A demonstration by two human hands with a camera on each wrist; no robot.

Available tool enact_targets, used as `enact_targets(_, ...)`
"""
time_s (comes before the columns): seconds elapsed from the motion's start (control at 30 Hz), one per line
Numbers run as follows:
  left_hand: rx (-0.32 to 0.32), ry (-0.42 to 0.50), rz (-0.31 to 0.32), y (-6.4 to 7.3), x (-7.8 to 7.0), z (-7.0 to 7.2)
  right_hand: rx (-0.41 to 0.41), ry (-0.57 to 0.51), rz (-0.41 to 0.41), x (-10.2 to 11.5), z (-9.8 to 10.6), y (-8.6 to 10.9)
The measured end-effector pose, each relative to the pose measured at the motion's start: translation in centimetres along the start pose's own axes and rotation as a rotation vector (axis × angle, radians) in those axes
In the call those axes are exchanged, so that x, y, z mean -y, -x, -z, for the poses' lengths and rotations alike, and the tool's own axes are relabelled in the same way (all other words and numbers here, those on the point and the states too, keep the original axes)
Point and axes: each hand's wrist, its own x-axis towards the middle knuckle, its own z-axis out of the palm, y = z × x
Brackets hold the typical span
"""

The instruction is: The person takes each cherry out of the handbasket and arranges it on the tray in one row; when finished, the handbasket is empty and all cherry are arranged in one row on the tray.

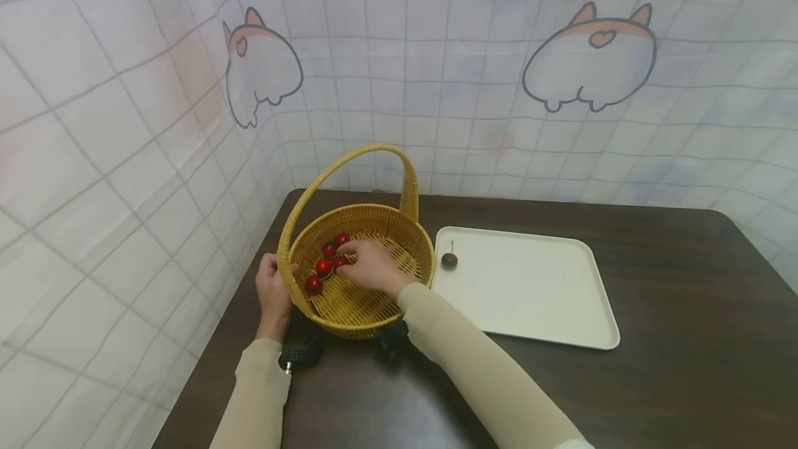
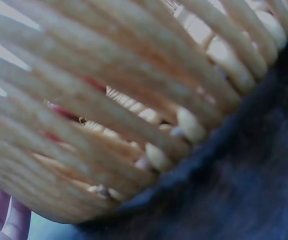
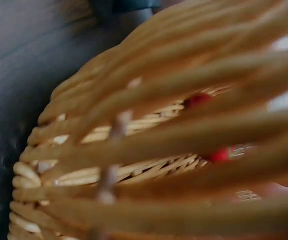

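A yellow woven basket (image 1: 374, 328) with a tall arched handle stands on the table, several red cherries (image 1: 314, 285) gathered along its left inside. My left hand (image 1: 272, 293) grips the basket's left side by the foot of the handle; in the left wrist view its fingers (image 2: 16, 220) lie at the outer wall. My right hand (image 1: 373, 267) reaches over the rim into the basket, and its thumb and index finger pinch a cherry (image 1: 339, 262) among the others. The right wrist view shows mostly the basket's wall (image 3: 149, 170), with bits of red through the gaps.
Right of the basket lies a white rectangular tray (image 1: 530, 289), close to its rim. One dark cherry (image 1: 449, 260) with an upright stem sits at the tray's left end. The dark wooden table (image 1: 686, 310) meets a curtain (image 1: 461, 89) with a grid print behind and at left.
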Motion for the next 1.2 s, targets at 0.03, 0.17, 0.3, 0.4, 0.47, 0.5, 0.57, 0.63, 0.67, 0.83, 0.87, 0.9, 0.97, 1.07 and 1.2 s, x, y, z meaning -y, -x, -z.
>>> enact_targets(0.03,0.002,0.001,0.002,0.0,0.1,0.1,0.011,0.027,0.008,0.0,-0.2,-0.1)
enact_targets(0.17,0.017,0.009,0.006,-0.1,0.1,0.2,0.044,0.108,0.042,-0.1,-0.6,-0.4)
enact_targets(0.3,0.032,0.032,0.020,-0.2,0.0,0.1,0.050,0.146,0.067,-0.3,-0.6,-0.6)
enact_targets(0.4,0.045,0.042,0.029,-0.1,-0.6,0.0,0.049,0.153,0.073,-0.3,-0.6,-0.7)
enact_targets(0.47,0.049,0.041,0.032,0.2,-1.3,-0.1,0.054,0.148,0.076,-0.3,-0.6,-0.7)
enact_targets(0.5,0.049,0.041,0.033,0.4,-1.7,-0.1,0.057,0.152,0.079,-0.3,-0.6,-0.7)
enact_targets(0.57,0.049,0.037,0.030,0.7,-2.3,0.0,0.065,0.154,0.081,-0.4,-0.6,-0.6)
enact_targets(0.63,0.049,0.043,0.027,0.9,-2.5,0.0,0.076,0.162,0.085,-0.4,-0.7,-0.6)
enact_targets(0.67,0.048,0.042,0.025,1.0,-2.6,0.0,0.081,0.172,0.092,-0.5,-0.8,-0.6)
enact_targets(0.83,0.012,0.037,0.003,0.3,-0.6,-0.1,0.101,0.210,0.143,-0.6,-0.9,-0.5)
enact_targets(0.87,0.006,0.036,0.000,0.2,-0.3,-0.1,0.102,0.211,0.145,-0.6,-0.9,-0.5)
enact_targets(0.9,-0.001,0.042,-0.002,0.1,0.1,-0.1,0.103,0.203,0.140,-0.6,-0.8,-0.4)
enact_targets(0.97,-0.003,0.053,-0.002,0.1,0.0,-0.1,0.098,0.180,0.125,-0.6,-0.7,-0.3)
enact_targets(1.07,-0.004,0.062,-0.002,0.1,-0.1,-0.1,0.079,0.132,0.128,-0.5,-0.3,0.1)
enact_targets(1.2,-0.007,0.055,-0.003,0.0,-0.1,0.0,0.064,0.082,0.156,-0.4,0.8,1.2)
